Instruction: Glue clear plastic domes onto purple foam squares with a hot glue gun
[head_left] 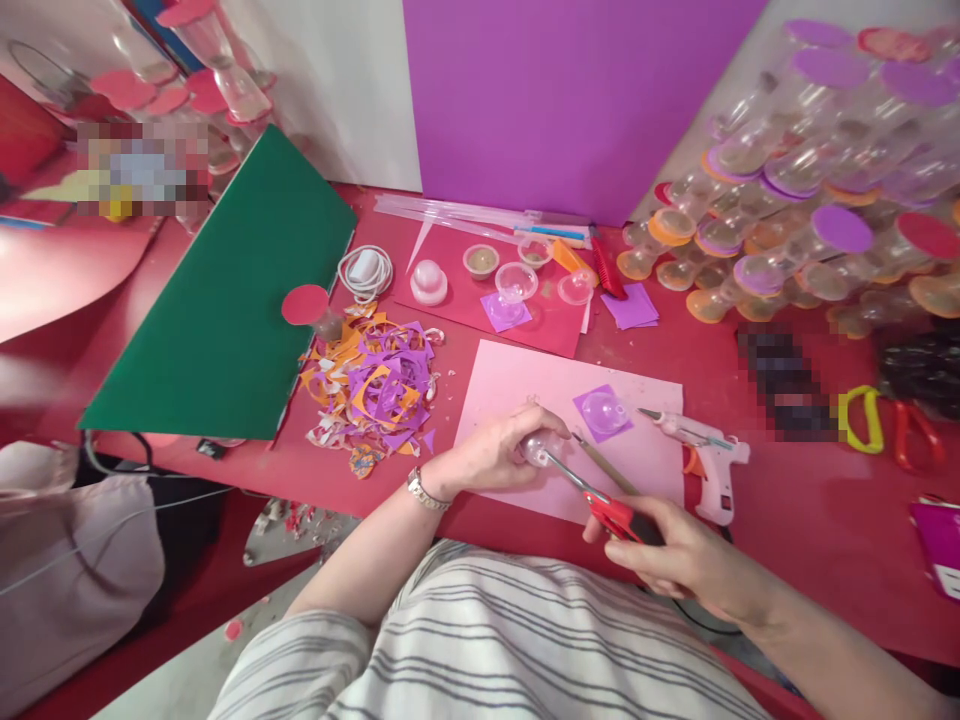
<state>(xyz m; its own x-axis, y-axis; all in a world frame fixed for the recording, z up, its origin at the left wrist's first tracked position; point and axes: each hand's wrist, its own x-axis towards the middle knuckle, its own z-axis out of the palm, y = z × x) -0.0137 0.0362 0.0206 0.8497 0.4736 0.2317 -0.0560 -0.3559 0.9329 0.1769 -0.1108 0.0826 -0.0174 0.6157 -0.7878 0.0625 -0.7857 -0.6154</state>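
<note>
My left hand [517,440] is closed around a small clear plastic dome [538,450] over the pink sheet [495,385]. In my right hand [682,560] are red-and-black-handled scissors [611,512]. Their blades are spread apart, with one tip at the dome. Just beyond the hands, another clear plastic dome [604,410] sits on a purple paper square [585,402]. A white glue gun [712,455] lies on its side at the right edge of the sheet.
Purple and orange paper scraps [390,375] are heaped to the left, near a green board [232,300]. Clear cups [517,283] and a red utility knife [606,265] lie farther back. Many stacked plastic hourglasses [780,220] stand at right. A coiled white cable [365,273] is at back left.
</note>
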